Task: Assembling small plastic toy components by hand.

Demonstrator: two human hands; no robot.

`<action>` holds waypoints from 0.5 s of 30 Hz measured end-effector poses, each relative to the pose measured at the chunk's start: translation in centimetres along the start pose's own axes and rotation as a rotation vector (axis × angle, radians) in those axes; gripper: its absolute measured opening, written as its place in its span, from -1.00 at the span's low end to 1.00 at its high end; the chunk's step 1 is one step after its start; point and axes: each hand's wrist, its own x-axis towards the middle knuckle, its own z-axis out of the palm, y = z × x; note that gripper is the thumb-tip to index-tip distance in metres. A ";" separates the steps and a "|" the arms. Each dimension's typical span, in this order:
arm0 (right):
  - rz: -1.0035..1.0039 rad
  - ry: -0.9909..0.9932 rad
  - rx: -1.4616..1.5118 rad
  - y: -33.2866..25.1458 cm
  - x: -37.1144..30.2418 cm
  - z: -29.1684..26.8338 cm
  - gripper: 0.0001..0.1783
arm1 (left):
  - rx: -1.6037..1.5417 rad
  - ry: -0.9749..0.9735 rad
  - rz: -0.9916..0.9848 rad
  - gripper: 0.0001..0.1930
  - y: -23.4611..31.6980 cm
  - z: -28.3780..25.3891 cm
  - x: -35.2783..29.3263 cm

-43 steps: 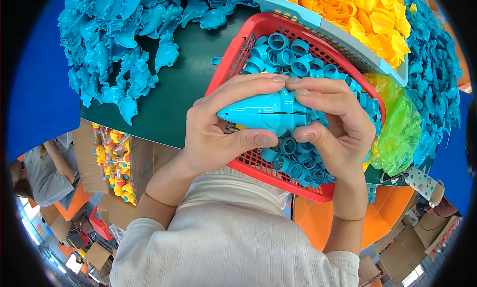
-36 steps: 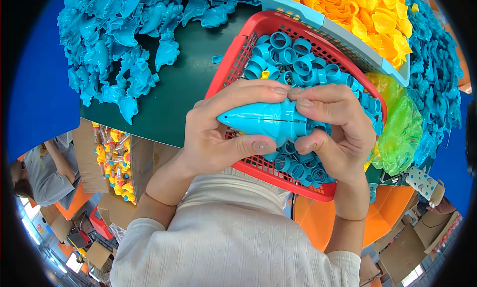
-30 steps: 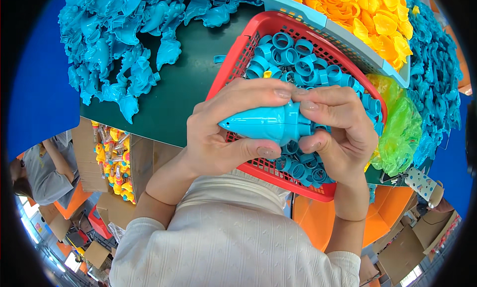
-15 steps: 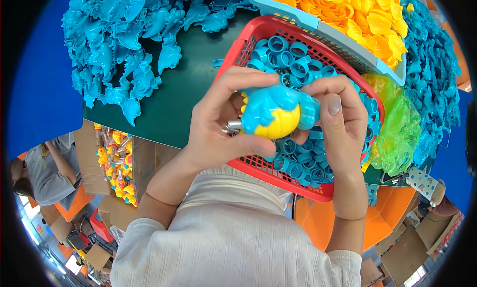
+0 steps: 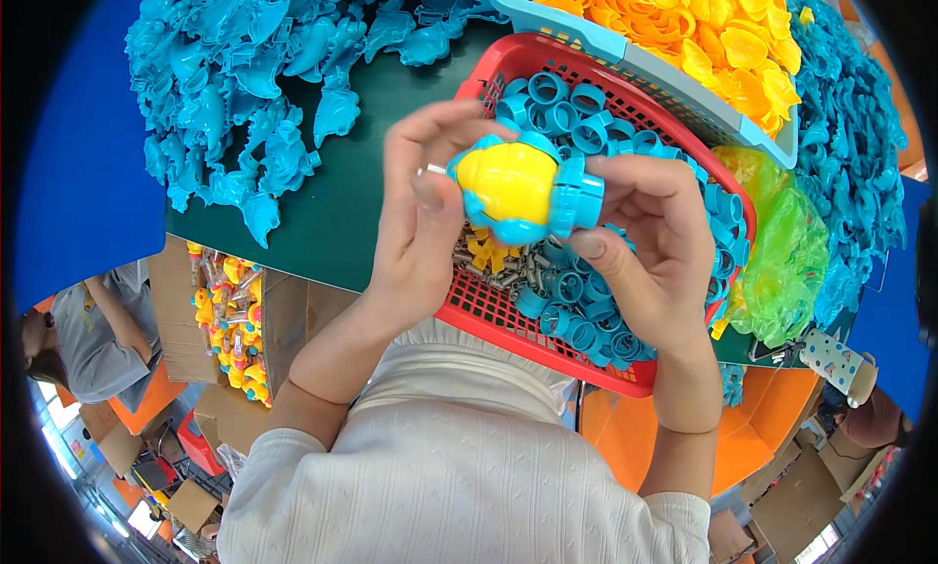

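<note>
Between my two hands is a blue and yellow plastic toy body (image 5: 510, 181), its rounded yellow side facing up. My left hand (image 5: 418, 217) is closed around the toy's left end, where a small piece of shiny metal sticks out. At the other end, the thumb and fingers of my right hand (image 5: 657, 234) pinch the toy's blue collar (image 5: 577, 197). Below the toy stands a red basket (image 5: 557, 359) with many blue plastic rings (image 5: 589, 134). Small metal pieces (image 5: 528, 273) and yellow plastic pieces (image 5: 489, 251) lie in its near left part.
A heap of blue plastic shells (image 5: 230, 71) covers the table's far left. Behind the red basket, a grey-blue basket (image 5: 625, 51) holds yellow pieces. To the right are a green plastic bag (image 5: 777, 251) and more blue parts (image 5: 850, 144). A cardboard box (image 5: 181, 320) of yellow toys stands lower left.
The toy has been turned so its yellow side faces up, and it has shifted slightly left. My left fingers have moved up and left around its end, uncovering the metal pieces in the basket.
</note>
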 end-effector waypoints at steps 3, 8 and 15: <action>-0.042 -0.084 -0.103 0.1 0.3 -0.3 -0.58 | 0.059 0.089 0.087 -0.58 -0.1 0.1 0.3; -0.075 -0.041 0.033 0.0 0.5 -0.1 -0.61 | 0.086 -0.062 0.184 -0.46 -0.4 0.1 0.1; -0.203 -0.164 -0.435 -0.7 0.2 -0.1 -0.52 | 0.256 -0.115 0.049 -0.38 -0.1 0.0 -0.1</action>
